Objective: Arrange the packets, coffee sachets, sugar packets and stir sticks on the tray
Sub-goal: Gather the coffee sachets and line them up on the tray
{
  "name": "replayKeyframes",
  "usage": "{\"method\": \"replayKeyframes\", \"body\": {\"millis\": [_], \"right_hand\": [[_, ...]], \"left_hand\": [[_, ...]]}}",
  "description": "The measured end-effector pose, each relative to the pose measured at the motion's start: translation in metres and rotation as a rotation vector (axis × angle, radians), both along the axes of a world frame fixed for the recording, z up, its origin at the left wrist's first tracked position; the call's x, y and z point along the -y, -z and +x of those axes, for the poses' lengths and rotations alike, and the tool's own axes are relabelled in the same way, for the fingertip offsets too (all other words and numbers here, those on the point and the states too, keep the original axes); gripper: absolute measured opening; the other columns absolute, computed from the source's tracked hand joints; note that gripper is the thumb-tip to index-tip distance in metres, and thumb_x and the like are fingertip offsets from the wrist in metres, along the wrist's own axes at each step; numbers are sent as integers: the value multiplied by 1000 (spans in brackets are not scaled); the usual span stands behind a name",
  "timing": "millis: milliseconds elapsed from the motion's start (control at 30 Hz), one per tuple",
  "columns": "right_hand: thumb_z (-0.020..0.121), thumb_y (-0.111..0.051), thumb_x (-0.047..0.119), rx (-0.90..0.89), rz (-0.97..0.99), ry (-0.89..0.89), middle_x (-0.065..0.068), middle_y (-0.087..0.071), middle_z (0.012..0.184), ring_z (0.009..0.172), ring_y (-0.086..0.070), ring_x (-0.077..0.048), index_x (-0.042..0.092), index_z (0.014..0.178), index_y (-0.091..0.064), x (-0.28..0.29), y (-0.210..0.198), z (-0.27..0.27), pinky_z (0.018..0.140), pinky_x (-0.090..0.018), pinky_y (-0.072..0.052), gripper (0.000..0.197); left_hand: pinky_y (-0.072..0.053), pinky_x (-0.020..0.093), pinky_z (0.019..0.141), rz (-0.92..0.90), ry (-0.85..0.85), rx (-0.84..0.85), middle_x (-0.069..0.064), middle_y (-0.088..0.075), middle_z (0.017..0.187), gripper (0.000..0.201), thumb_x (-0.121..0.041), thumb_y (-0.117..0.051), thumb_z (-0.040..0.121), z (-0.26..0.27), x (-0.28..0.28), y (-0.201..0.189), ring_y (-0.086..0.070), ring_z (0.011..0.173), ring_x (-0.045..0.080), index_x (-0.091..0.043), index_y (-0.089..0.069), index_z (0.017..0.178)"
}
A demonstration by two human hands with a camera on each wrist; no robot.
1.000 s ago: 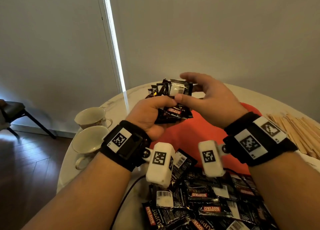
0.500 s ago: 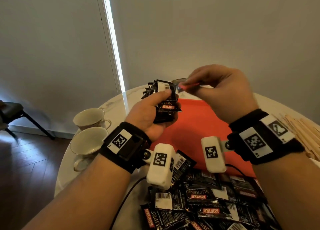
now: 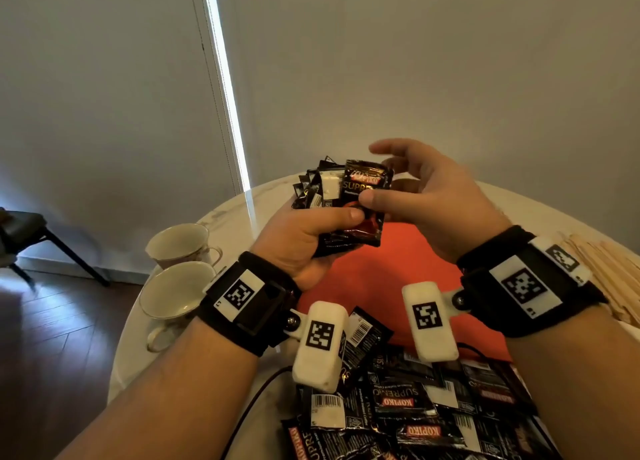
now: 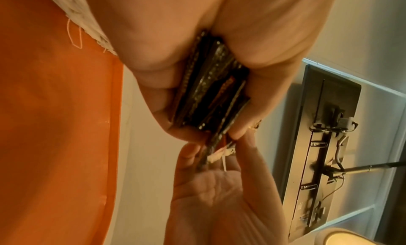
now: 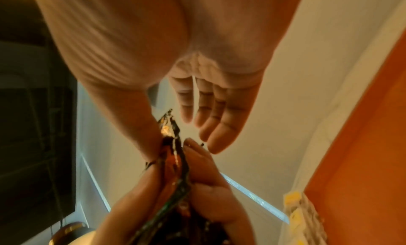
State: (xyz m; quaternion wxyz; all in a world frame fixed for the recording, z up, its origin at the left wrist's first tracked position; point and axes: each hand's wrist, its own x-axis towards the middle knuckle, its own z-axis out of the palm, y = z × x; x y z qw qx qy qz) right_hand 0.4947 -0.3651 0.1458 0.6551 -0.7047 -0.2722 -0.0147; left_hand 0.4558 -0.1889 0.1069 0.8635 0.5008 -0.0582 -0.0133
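Note:
My left hand (image 3: 311, 231) grips a fanned stack of black coffee sachets (image 3: 325, 189) above the far end of the red tray (image 3: 381, 286), thumb across the front. One sachet (image 3: 367, 179) lies upright on the front of that stack. The thumb of my right hand (image 3: 401, 182) presses it there, while the fingers stand straight and spread behind it. In the right wrist view those fingers (image 5: 211, 120) are apart from the sachet edges (image 5: 173, 153). The left wrist view shows the stack (image 4: 211, 95) edge-on in my grip. Many more sachets (image 3: 415, 407) lie heaped at the tray's near end.
Wooden stir sticks (image 3: 609, 269) lie on the round white table (image 3: 225, 217) right of the tray. Two teacups (image 3: 180, 241) (image 3: 173, 293) stand at the table's left edge. A dark chair (image 3: 24, 227) is on the floor at far left.
My right hand, which pinched a single sachet to the right of the stack, has laid it on the stack's front and straightened its fingers. The left hand kept its grip.

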Motion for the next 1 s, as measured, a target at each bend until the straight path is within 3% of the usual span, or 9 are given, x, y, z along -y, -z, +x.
{"method": "replayKeyframes", "body": {"millis": [100,167,233,467,633,700,767,900,1000], "right_hand": [[81,-76,-4,-151,37,-56,-16,-73,101,83,-72,-28,7,107,-67,1,-3,-3,62,-31,-61,29],[83,-75,-2,-200,55,-32,-12,-73,91,74,-70,-21,7,98,-68,1,-5,-4,56,-28,-58,19],[86,-74,3,-259,69,3,-8,-72,79,63,-66,-17,9,88,-68,1,-6,-3,53,-27,-54,9],[90,-71,16,-323,155,134,-4,-67,74,67,-60,-21,16,73,-66,4,-5,3,60,-33,-54,18],[90,-72,13,-259,128,91,-7,-72,86,75,-70,-21,14,85,-68,3,-5,-1,56,-32,-57,6],[90,-73,14,-258,144,119,-7,-72,84,74,-71,-21,13,79,-68,2,-5,-1,54,-30,-56,11],[91,-72,20,-297,159,178,-5,-74,82,78,-72,-23,12,80,-72,1,-3,1,58,-33,-58,13],[92,-70,44,-446,193,164,-6,-75,91,80,-73,-24,13,103,-73,1,-2,5,68,-40,-60,33],[93,-69,26,-479,86,-8,-7,-73,91,69,-69,-16,9,111,-70,1,-2,0,65,-34,-59,25]], "left_hand": [[-60,46,89,23,69,34,18,-73,116,62,8,-69,78,-2,1,0,-72,108,33,-3,-59,139],[-59,49,92,56,57,42,19,-74,113,63,6,-73,76,-2,1,-1,-72,107,35,-2,-59,138],[-62,45,85,69,38,27,19,-75,109,65,5,-75,74,-3,1,-3,-74,101,34,1,-59,137],[-61,42,80,66,-1,43,25,-71,116,71,6,-75,71,-1,0,-2,-73,104,38,5,-55,140],[-62,43,78,96,5,20,26,-72,113,69,8,-73,67,0,1,1,-74,99,38,3,-60,135],[-62,43,78,112,16,17,23,-73,110,67,7,-73,67,0,2,1,-74,98,38,3,-62,133],[-62,40,74,116,19,13,20,-75,104,64,6,-73,67,-1,3,1,-75,93,34,3,-63,130],[-61,36,68,66,-46,-10,21,-76,105,62,7,-74,70,3,0,3,-76,90,31,3,-63,132],[-60,35,66,9,-91,-9,20,-74,107,49,9,-69,81,7,-4,2,-75,90,30,1,-66,129]]}}
